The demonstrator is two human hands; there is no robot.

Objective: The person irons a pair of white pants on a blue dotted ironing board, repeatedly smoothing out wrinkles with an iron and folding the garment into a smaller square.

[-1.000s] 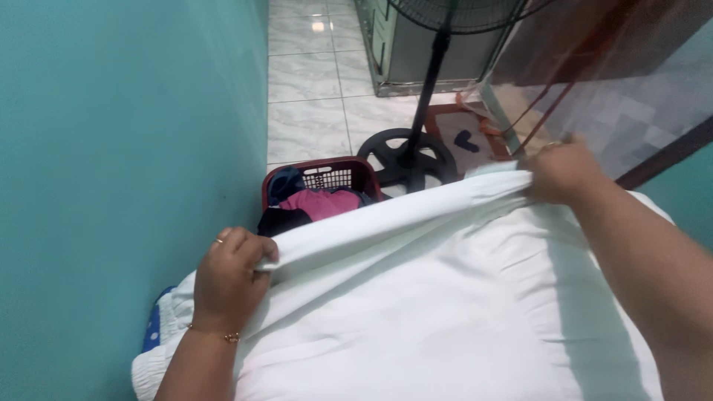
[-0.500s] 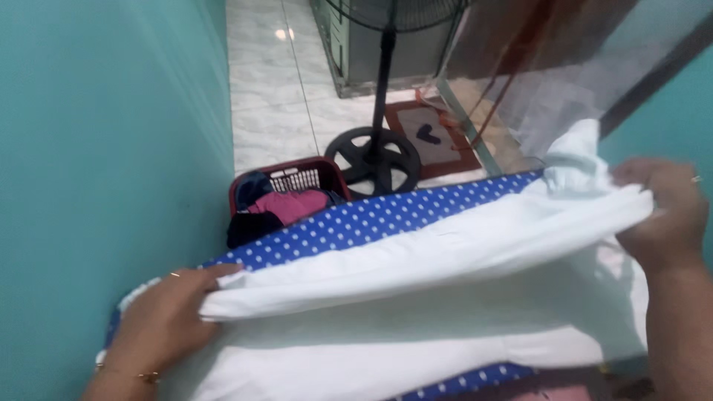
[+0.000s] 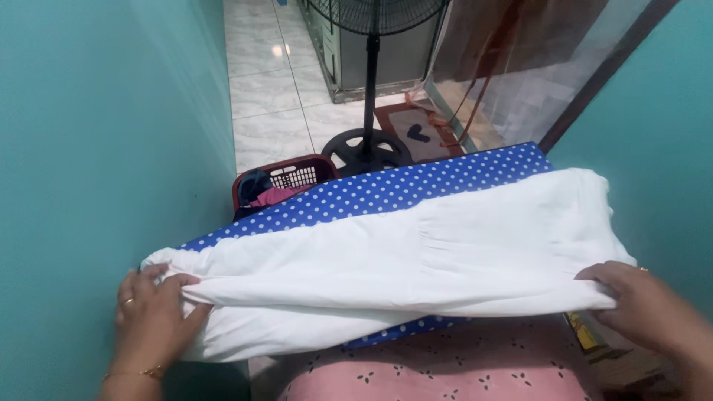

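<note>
Now the teal wall (image 3: pixel 96 134) fills the left side, with pale floor tiles (image 3: pixel 271 82) beyond it. Across the middle lies a long blue worktop cover with white dots (image 3: pixel 386 189), and on it a white garment (image 3: pixel 401 260) is folded lengthwise into a wide band, gathered and ruffled at its left end, smooth with a faint seam near the middle. A black standing fan (image 3: pixel 369 141) rises behind the worktop, its round base on the floor beside a dark red laundry basket (image 3: pixel 286 178) holding pink and dark clothes. The left hand (image 3: pixel 152 315), ring and bracelet showing, has its grip pinched shut on the garment's left end; the right hand (image 3: pixel 642 304) lies on the right end, fingers closed over the fold. Half a second ago the right end was lifted in the air; it has since come down flat and the fold is narrower
</note>
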